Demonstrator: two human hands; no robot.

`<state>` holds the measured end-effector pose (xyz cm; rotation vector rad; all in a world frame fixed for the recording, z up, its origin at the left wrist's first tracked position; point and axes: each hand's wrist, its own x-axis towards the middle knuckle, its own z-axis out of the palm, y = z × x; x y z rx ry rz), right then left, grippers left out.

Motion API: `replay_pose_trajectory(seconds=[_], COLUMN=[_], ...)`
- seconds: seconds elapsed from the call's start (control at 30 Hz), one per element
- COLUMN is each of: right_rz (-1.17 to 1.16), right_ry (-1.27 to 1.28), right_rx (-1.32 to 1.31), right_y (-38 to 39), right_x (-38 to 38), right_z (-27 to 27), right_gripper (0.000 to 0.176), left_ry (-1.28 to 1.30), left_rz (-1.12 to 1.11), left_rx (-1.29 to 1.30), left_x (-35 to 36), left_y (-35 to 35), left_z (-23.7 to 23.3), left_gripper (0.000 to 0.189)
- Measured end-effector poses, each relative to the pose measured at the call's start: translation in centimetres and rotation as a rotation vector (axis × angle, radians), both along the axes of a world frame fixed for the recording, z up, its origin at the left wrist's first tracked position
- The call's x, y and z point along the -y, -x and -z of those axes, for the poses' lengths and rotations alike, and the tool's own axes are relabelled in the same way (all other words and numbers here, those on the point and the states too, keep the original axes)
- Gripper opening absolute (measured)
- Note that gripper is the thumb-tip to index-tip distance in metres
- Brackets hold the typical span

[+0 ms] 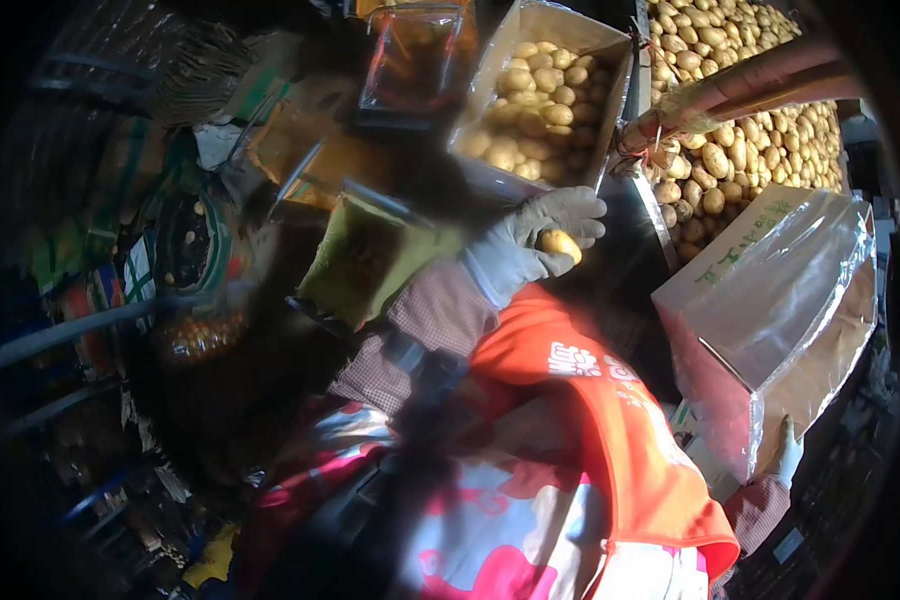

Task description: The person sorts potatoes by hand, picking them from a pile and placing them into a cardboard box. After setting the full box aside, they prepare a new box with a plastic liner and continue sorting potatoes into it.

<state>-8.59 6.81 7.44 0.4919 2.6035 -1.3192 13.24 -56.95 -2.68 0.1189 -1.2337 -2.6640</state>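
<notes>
My left hand [535, 240], in a white work glove, is closed around a single yellow potato [560, 244] just below an open carton [490, 60] filled with potatoes. My right hand [788, 452], also gloved, grips the lower edge of a tilted cardboard box [830, 350] lined with a clear plastic bag [780, 280]; most of that hand is hidden behind the box. An orange vest and a checked sleeve cover my arms.
A large pile of loose potatoes [750, 140] lies at the top right. Over it reaches what looks like another person's brown sleeve [760, 80]. A clear plastic container [415, 55] stands at the top middle. Dark crates and clutter [140, 260] fill the left side.
</notes>
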Motion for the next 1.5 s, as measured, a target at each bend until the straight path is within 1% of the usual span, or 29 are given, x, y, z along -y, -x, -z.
replay_pose_trajectory(seconds=[0.07,0.1,0.2,0.23,0.33,0.37,0.43,0.47,0.5,0.6,0.63,0.73,0.8,0.83,0.87,0.93,0.97,1.03,1.07,1.13,1.17,1.23,1.27,1.33,1.37,1.4,1.43,1.5], right_rz=[-0.026,-0.035,-0.034,0.012,0.052,0.070,0.115,0.139,0.166,0.227,0.240,0.242,0.182,0.117,0.175,0.185,0.137,0.029,-0.023,-0.136,-0.116,-0.085,-0.092,-0.106,-0.080,-0.058,-0.036,0.066], right_ry=[-0.084,-0.126,-0.185,-0.105,-0.106,-0.091,-0.062,-0.102,-0.130,-0.248,-0.281,-0.389,-0.441,-0.466,-0.392,-0.338,-0.358,-0.386,-0.453,-0.588,-0.605,-0.638,-0.637,-0.639,-0.644,-0.646,-0.646,-0.618], right_rx=[0.011,0.018,-0.016,-0.053,-0.070,-0.039,0.022,0.009,0.013,0.007,0.010,0.028,0.044,0.053,0.178,0.283,0.393,0.610,0.621,0.643,0.684,0.763,0.776,0.801,0.773,0.745,0.718,0.713], right_y=[-0.2,-0.3,-1.3,-1.8,-2.9,-3.3,-5.7,-7.6,-9.8,-16.4,-18.6,-24.6,-27.7,-28.9,-29.7,-30.2,-30.3,-30.1,-30.2,-30.9,-30.7,-30.4,-31.2,-32.9,-34.3,-36.0,-36.9,-36.1], right_x=[0.6,0.9,2.7,3.2,3.5,2.9,0.7,-1.0,-2.9,-8.6,-10.5,-15.5,-16.9,-17.4,-16.8,-14.2,-12.5,-9.4,-8.4,-6.6,-5.3,-3.4,-4.0,-6.3,-7.8,-9.4,-10.1,-8.9], right_z=[-0.6,-0.9,-1.4,-1.3,-1.7,-2.3,-4.8,-6.2,-7.5,-10.0,-10.7,-11.6,-12.4,-13.1,-13.8,-14.5,-14.7,-14.5,-13.7,-11.4,-9.8,-6.2,-3.7,2.3,5.2,8.9,11.2,13.2], right_gripper=[0.052,0.052,0.051,0.052,0.053,0.051,0.047,0.050,0.051,0.052,0.053,0.055,0.056,0.052,0.044,0.038,0.037,0.036,0.036,0.038,0.039,0.041,0.039,0.034,0.036,0.037,0.038,0.040], left_ry=[-0.223,-0.322,-0.441,-0.509,-0.528,-0.540,-0.548,-0.550,-0.609,-0.946,-0.977,-0.922,-0.741,-0.654,-0.646,-0.640,-0.680,-0.673,-0.670,-0.769,-0.814,-0.705,-0.649,-0.951,-1.108,-1.086,-1.062,-1.014], left_rz=[0.033,0.067,0.225,0.211,0.298,0.233,0.185,0.166,0.252,0.204,0.228,0.343,0.438,0.487,0.528,0.595,0.683,0.752,0.782,0.850,0.876,0.797,0.757,0.810,0.831,0.812,0.792,0.744], left_rx=[0.041,0.009,0.180,0.253,0.402,0.530,0.545,0.551,0.572,0.791,0.853,1.003,0.945,0.909,0.877,0.814,0.716,0.722,0.726,0.695,0.677,0.698,0.708,0.760,0.780,0.769,0.761,0.788], left_x=[-0.4,-0.2,0.5,-0.2,-0.4,-0.9,-1.8,-2.1,-2.3,-3.4,-3.8,-6.0,-7.5,-8.4,-9.3,-10.9,-11.5,-12.9,-13.5,-14.5,-14.8,-15.8,-16.3,-16.6,-17.0,-17.3,-17.7,-18.3], left_y=[0.6,0.9,2.2,2.7,4.3,5.1,5.9,6.2,6.4,8.1,8.8,10.6,11.8,12.4,12.9,13.9,14.0,14.7,14.8,14.6,14.6,14.1,13.9,14.3,14.4,14.6,14.6,14.5], left_z=[-0.2,-0.9,1.4,1.4,1.9,1.1,-0.7,-1.1,0.9,1.0,0.8,1.1,0.4,0.0,-0.4,-1.1,0.2,0.3,0.3,0.6,0.9,-0.8,-1.5,-0.3,-0.3,-0.3,-0.3,-0.1], left_gripper=[0.075,0.070,0.068,0.062,0.058,0.049,0.045,0.044,0.039,0.036,0.032,0.033,0.036,0.038,0.041,0.045,0.047,0.048,0.048,0.049,0.049,0.048,0.047,0.044,0.043,0.042,0.041,0.040])
